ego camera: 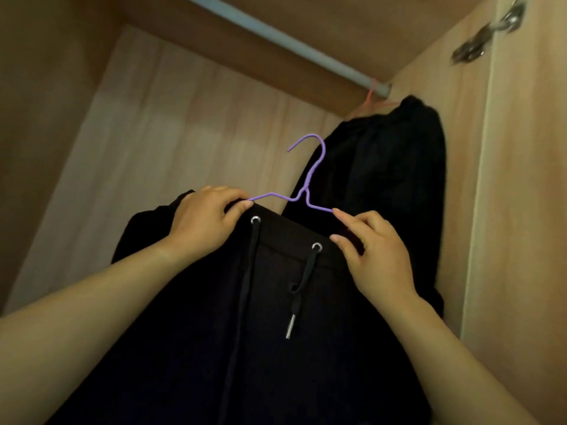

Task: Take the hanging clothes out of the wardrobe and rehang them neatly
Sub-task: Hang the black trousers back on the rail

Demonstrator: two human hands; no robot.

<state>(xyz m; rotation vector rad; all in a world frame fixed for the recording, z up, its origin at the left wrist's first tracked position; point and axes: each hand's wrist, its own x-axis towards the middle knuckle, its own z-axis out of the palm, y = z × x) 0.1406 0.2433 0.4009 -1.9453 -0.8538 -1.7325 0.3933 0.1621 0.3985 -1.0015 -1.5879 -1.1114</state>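
Wardrobe (pixel 171 124) seen from below, door side at right of frame. Black drawstring trousers (pixel 276 363) are held up in the lower centre, filling most of the lower half; the waistband is draped on a purple hanger, off the rail. A second black garment (pixel 383 185) is already hung at upper right, close against the side panel. The rail (pixel 276 37) crosses the top of the frame diagonally, bare along most of its visible length. The left hand (pixel 202 225) is closed over the waistband and the hanger's left shoulder, fingers curled round both. The right hand (pixel 374 256) is partly closed, thumb and forefinger pinching the waistband at the hanger's right end, the other fingers loosely bent. The purple hanger (pixel 303 193) is upright at mid-frame, hook free and well below the rail, hook opening turned to the left of the frame. A pink hanger (pixel 370 96) carries the hung garment at the rail's far right end. One drawstring (pixel 291 326) dangles with a metal tip; two eyelets (pixel 255 220) are visible on the waistband. Step judged: the trousers are being squared on the hanger ahead of rehanging. Next move likely calls for lifting the hanger with the waistband kept level, passing the hook over the rail left of the pink hanger, and leaving a gap beside the hung garment. Slippage of the waistband off the thin wire is to be watched.
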